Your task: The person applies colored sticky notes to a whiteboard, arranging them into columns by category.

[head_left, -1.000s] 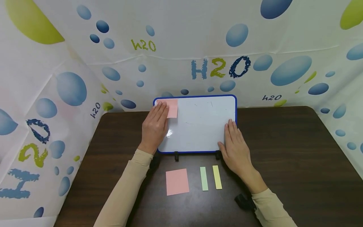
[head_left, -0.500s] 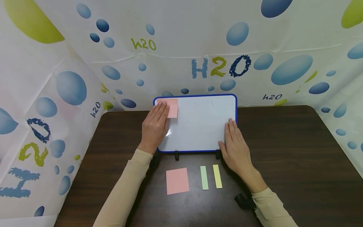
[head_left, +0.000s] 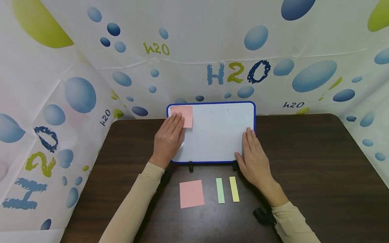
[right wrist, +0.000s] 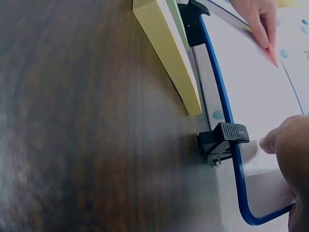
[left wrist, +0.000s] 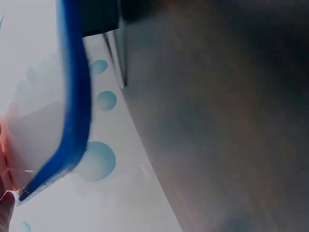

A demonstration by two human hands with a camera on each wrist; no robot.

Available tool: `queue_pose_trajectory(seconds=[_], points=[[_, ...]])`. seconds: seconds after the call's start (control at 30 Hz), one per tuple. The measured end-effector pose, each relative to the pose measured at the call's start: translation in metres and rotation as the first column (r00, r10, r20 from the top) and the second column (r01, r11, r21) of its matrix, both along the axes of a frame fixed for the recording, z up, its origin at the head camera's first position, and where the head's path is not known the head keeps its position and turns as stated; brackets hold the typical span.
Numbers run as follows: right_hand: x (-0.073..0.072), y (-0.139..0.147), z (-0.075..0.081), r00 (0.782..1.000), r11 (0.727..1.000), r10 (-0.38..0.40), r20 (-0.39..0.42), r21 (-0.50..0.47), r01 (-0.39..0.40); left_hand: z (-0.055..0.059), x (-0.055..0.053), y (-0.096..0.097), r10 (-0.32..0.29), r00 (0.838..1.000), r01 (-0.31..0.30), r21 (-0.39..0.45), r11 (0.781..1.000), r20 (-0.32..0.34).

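Note:
A blue-framed whiteboard [head_left: 218,135] stands on black clip feet [head_left: 190,166] at the back of the table. On its upper left corner is a pink sticky note [head_left: 187,118]. My left hand [head_left: 167,141] lays straight fingers over the note's lower left part. Along the board's right side rests my right hand [head_left: 255,160], fingers extended upward and thumb apart. The left wrist view catches only fingertips [left wrist: 4,159] at its left border, beside the blue frame. In the right wrist view, the right hand [right wrist: 292,150] is partly cut off near a black clip [right wrist: 229,135].
In front of the board lie a pink sticky-note pad [head_left: 192,194], a narrow green pad [head_left: 220,190] and a narrow yellow pad [head_left: 234,189]. Behind the dark wooden table [head_left: 304,162] hangs a white curtain [head_left: 194,20] printed with blue drops.
My left fingers have slid slightly down the pink note, exposing more of its top. The right hand stays at the board's side. The head view has shifted a little.

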State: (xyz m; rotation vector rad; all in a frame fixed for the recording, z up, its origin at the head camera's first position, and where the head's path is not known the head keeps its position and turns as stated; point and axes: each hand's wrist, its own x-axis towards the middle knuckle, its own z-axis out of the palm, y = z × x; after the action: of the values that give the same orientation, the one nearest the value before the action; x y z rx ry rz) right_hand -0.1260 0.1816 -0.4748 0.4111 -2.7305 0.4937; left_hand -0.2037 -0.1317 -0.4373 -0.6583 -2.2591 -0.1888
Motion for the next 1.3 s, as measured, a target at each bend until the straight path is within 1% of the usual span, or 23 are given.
queue_pose_trajectory(seconds=[0.23,0.5,0.8,1.0,1.17,1.3], points=[[0.000,0.000,0.001,1.000,1.000,-0.001,0.020,0.002,0.001,-0.003,0.002,-0.001,-0.023,1.000,0.023,0.010,1.000,-0.008],[-0.002,0.001,0.000,1.000,0.999,-0.003,0.018,0.040,0.002,-0.005,0.007,-0.003,-0.025,1.000,0.025,-0.001,1.000,-0.010],[-0.002,0.002,0.000,1.000,0.999,0.003,0.026,0.044,-0.005,-0.007,0.013,-0.003,-0.032,0.999,0.032,-0.016,0.999,0.005],[-0.001,0.003,-0.001,1.000,0.999,0.014,0.011,0.047,-0.015,-0.008,0.017,-0.004,-0.047,0.999,0.047,-0.009,0.999,0.027],[-0.001,0.003,-0.002,1.000,0.999,0.017,0.001,0.043,-0.017,-0.009,0.020,-0.005,-0.041,0.998,0.042,-0.017,0.999,0.047],[-0.002,0.003,-0.002,1.000,0.999,0.024,-0.020,0.044,-0.023,-0.008,0.021,-0.005,-0.040,0.998,0.041,-0.020,0.999,0.047]])
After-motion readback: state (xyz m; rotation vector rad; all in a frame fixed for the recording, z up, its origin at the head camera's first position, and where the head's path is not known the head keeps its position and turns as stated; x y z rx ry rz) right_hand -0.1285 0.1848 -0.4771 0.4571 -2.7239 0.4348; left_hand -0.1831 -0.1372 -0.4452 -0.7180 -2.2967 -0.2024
